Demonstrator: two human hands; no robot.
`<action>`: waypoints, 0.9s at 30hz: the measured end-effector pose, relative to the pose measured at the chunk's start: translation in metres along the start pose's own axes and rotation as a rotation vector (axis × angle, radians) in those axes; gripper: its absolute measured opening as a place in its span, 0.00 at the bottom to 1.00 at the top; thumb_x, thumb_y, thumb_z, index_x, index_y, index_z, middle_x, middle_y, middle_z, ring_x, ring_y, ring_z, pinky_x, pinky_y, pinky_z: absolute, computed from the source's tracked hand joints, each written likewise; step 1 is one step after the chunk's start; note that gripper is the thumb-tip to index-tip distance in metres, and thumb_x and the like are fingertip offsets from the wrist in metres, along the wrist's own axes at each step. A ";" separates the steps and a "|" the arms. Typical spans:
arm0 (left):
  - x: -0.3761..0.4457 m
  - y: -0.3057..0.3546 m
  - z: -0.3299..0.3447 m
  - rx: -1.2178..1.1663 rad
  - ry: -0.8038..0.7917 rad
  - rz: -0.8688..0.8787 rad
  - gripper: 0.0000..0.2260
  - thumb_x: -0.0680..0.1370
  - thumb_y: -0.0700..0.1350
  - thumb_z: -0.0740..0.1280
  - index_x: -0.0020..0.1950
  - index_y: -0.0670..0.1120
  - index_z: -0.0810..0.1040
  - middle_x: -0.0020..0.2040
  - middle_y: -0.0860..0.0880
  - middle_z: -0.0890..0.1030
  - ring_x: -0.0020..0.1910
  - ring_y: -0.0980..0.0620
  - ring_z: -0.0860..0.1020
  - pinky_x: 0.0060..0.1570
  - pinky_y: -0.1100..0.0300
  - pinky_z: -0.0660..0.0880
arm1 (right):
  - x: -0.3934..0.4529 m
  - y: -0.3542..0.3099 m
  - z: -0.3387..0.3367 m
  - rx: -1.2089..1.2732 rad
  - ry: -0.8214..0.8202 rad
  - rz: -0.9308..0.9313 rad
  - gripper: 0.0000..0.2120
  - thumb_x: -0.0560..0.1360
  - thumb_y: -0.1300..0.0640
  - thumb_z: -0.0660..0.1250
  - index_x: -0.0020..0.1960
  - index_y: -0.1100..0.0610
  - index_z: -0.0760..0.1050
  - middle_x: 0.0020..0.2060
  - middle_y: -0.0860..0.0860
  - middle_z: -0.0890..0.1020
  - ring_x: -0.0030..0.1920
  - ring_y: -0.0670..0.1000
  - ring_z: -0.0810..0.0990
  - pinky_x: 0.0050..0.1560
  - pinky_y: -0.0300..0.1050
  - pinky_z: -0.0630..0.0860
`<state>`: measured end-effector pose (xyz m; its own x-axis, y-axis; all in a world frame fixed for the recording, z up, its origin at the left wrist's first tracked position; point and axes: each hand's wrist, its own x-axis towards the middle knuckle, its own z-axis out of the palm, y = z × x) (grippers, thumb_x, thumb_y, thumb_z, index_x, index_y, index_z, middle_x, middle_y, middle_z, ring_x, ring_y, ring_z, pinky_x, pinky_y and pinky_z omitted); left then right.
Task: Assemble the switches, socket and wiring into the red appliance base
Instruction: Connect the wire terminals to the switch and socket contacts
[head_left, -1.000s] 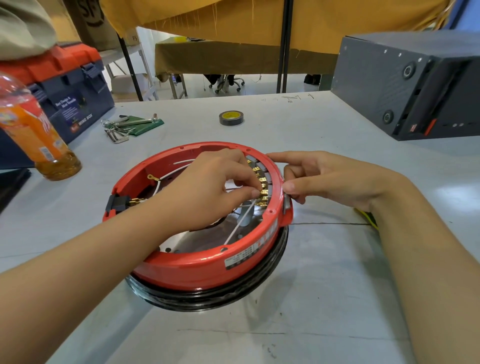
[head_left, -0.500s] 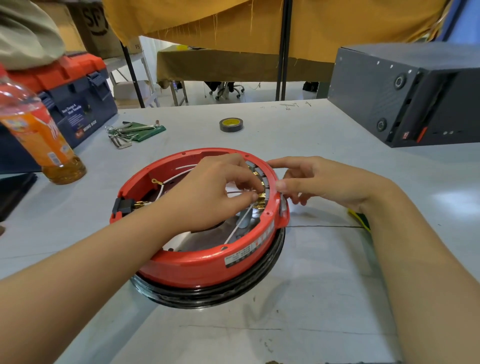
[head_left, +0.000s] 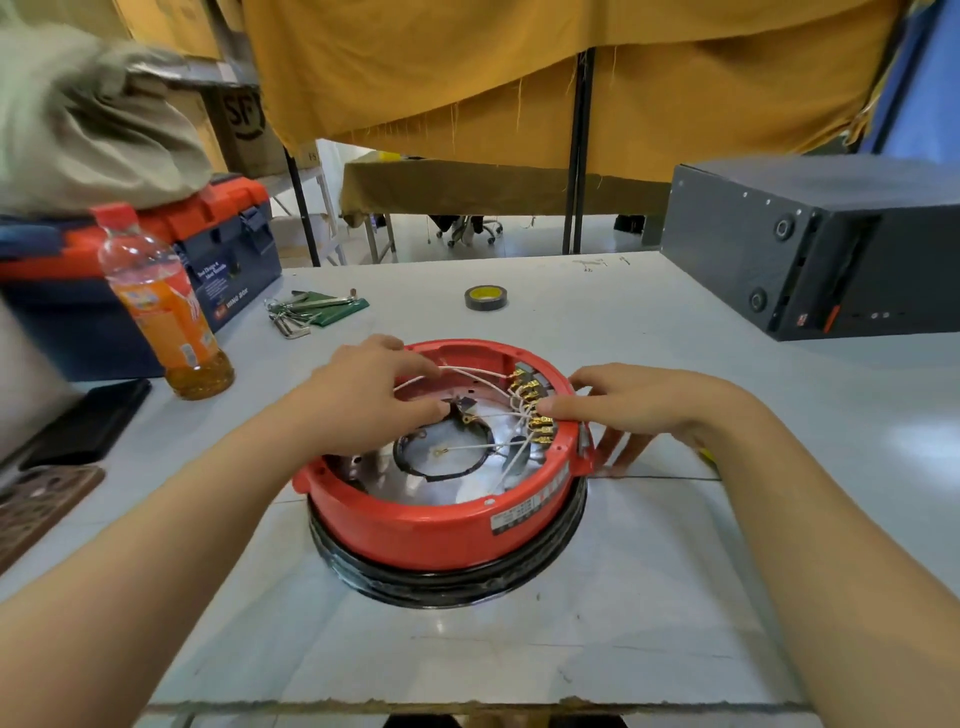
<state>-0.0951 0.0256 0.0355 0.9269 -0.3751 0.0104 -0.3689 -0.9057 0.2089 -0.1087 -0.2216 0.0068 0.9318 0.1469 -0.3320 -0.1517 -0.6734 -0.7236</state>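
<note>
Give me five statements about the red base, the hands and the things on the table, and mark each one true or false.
1. The red appliance base sits on a black ring. True.
2. The left hand holds the roll of tape. False: the tape lies alone on the table behind the base, and the left hand is inside the base at the white wires.
3. The right hand rests on the base's right rim, next to the brass terminals. True.
4. The orange drink bottle lies on its side. False: it stands upright, left of the base.
5. A grey box stands at the table's far right. True.
</note>
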 end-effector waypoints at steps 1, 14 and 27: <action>-0.003 -0.004 0.003 0.015 -0.031 -0.038 0.20 0.76 0.59 0.63 0.67 0.58 0.72 0.74 0.47 0.62 0.72 0.46 0.62 0.69 0.50 0.61 | 0.000 -0.003 0.001 -0.006 0.000 0.018 0.30 0.68 0.34 0.66 0.61 0.53 0.69 0.48 0.54 0.82 0.36 0.53 0.85 0.33 0.43 0.80; -0.005 -0.005 0.029 -0.219 0.271 -0.161 0.15 0.73 0.56 0.68 0.59 0.58 0.78 0.74 0.46 0.63 0.73 0.45 0.58 0.68 0.42 0.60 | -0.003 -0.013 0.036 0.348 0.337 0.054 0.17 0.73 0.42 0.67 0.47 0.56 0.73 0.35 0.49 0.80 0.31 0.43 0.79 0.25 0.34 0.71; -0.014 0.002 0.028 -0.560 0.436 -0.251 0.23 0.73 0.53 0.68 0.68 0.56 0.70 0.76 0.44 0.56 0.74 0.44 0.50 0.71 0.44 0.54 | -0.014 -0.037 0.029 0.815 0.444 -0.148 0.19 0.71 0.47 0.71 0.57 0.48 0.68 0.46 0.55 0.83 0.37 0.51 0.83 0.34 0.43 0.80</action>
<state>-0.1106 0.0234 0.0083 0.9648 0.0472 0.2586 -0.1602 -0.6744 0.7208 -0.1255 -0.1779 0.0200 0.9752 -0.2122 -0.0635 -0.0496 0.0700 -0.9963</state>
